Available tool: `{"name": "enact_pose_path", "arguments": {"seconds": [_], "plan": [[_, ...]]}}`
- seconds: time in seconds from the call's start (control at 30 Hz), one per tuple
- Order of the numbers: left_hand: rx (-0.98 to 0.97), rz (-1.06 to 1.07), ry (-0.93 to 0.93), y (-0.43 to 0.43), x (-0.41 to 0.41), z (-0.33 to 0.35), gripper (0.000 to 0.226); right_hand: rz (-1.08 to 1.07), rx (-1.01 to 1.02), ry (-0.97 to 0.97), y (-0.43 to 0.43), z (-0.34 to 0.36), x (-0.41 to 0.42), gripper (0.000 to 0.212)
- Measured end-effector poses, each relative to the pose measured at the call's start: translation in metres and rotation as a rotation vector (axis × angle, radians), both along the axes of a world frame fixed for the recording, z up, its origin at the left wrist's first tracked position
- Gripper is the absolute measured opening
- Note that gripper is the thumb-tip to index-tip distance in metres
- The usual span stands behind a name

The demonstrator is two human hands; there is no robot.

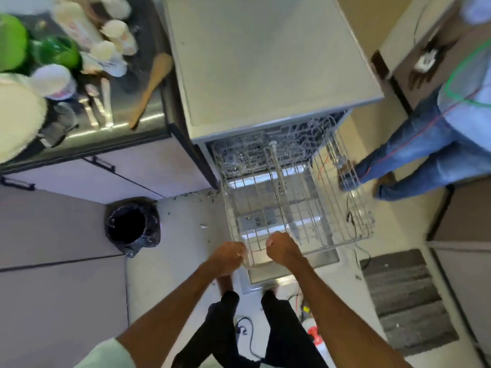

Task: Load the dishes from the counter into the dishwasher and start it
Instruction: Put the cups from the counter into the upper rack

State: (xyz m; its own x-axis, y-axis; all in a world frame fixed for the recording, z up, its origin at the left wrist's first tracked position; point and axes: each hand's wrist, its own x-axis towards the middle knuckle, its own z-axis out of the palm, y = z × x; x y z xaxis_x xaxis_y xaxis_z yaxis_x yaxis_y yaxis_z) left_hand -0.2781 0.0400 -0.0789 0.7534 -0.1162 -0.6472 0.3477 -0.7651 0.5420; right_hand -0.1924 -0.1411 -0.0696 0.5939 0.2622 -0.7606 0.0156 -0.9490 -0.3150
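Observation:
The grey dishwasher [265, 62] stands open with its door [268, 277] folded down. Its empty wire rack [292, 200] is slid out over the door. My left hand [228, 257] and my right hand [281, 248] both grip the rack's front rail, fingers curled round it. On the steel counter [148, 112] at the upper left lie the dishes: white cups [57, 81], green bowls [53, 53], cutlery [99, 104] and a wooden spoon [151, 87]. A white plate [18, 115] sits at the left edge.
A black-lined bin [131, 225] stands on the floor left of the rack. Another person in jeans [414, 150] stands at the right of the dishwasher. A grey floor mat [403, 298] lies at the right. Cables and a red object [314, 334] lie by my feet.

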Motion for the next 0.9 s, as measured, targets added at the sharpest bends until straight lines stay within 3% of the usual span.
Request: {"name": "enact_pose_path", "arguments": {"seconds": [0.1,0.27,0.4,0.57,0.67,0.9], "plan": [[0.04,0.163,-0.151,0.03,-0.001,0.053,0.022,0.138,0.07,-0.061,0.035,0.045,0.027,0.029],[0.022,0.345,-0.207,0.079,0.002,0.124,0.025,0.227,0.18,-0.139,0.112,0.118,0.077,0.026],[0.085,0.348,-0.332,0.135,0.028,0.172,0.02,0.338,0.255,-0.261,0.185,0.181,0.104,0.032],[0.127,0.482,-0.507,0.235,0.08,0.224,0.025,0.271,0.324,-0.368,0.268,0.22,0.137,0.02],[0.134,0.552,-0.515,0.294,0.1,0.232,0.027,0.24,0.349,-0.376,0.312,0.228,0.151,0.017],[0.225,0.496,-0.394,0.409,0.112,0.222,0.023,0.225,0.389,-0.333,0.397,0.216,0.157,0.02]]}}
